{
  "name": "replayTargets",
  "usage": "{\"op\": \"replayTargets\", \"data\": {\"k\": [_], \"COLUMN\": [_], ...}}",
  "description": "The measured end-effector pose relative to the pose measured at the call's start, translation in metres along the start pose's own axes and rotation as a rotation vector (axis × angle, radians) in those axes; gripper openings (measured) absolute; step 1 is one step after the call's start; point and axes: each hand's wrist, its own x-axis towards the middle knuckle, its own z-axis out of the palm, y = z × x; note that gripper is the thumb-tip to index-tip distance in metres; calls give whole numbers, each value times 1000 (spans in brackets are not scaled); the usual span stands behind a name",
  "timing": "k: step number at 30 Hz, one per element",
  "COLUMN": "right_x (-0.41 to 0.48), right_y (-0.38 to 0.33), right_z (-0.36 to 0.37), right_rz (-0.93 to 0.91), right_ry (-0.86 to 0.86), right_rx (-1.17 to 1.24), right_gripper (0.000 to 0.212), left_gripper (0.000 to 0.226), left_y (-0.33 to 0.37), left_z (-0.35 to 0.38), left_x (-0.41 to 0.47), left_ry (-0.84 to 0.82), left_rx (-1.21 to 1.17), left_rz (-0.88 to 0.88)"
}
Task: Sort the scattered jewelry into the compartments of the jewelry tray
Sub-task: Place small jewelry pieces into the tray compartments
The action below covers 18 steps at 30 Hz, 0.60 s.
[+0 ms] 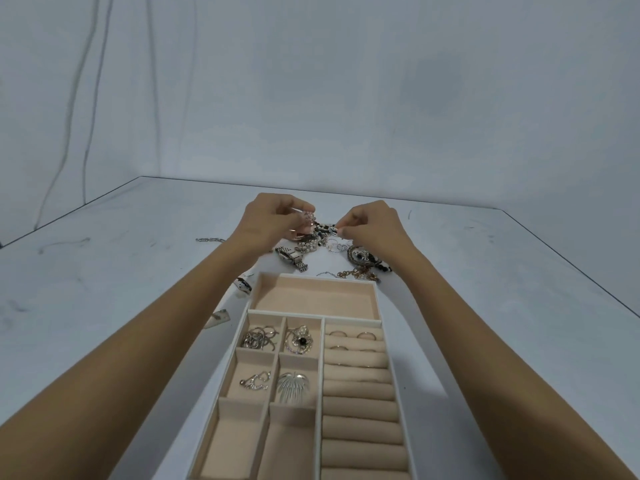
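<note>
One tray [313, 312] held six small compartments [239, 431] on its left and one wide compartment [311, 296] at the far end. Three rings [335, 333] showed in its right rolls [358, 407]. One watch [289, 255] lay beyond. The left hand [273, 220] pinched one piece [309, 216], the right hand [372, 225] another [334, 230].

Table [104, 271] with tray [398, 375], loose jewelry [311, 245]

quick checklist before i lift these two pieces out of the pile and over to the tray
1. Left hand pinches the pink sparkly piece: ok.
2. Right hand pinches the small silver piece: ok.
3. Both pieces free of the jewelry pile: cannot tell, they sit within the tangle.
4. Jewelry tray just this side of the pile: ok.
5. Far wide compartment bare: ok.
6. Table sorted: not ok, watch and gold chain lie outside the tray.
</note>
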Motion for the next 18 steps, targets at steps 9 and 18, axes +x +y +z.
{"op": "replayTargets", "data": {"k": [9, 18], "right_x": [-44, -80], "right_y": [-21, -34], "right_z": [-1, 3], "right_rz": [-83, -130], "right_ry": [29, 37], "right_rx": [146, 224], "right_gripper": [6, 7], "left_gripper": [6, 4], "left_y": [12, -3], "left_z": [-18, -38], "left_x": [-66, -130], "left_ry": [95, 103], "left_rx": [-4, -111], "left_rz": [183, 252]}}
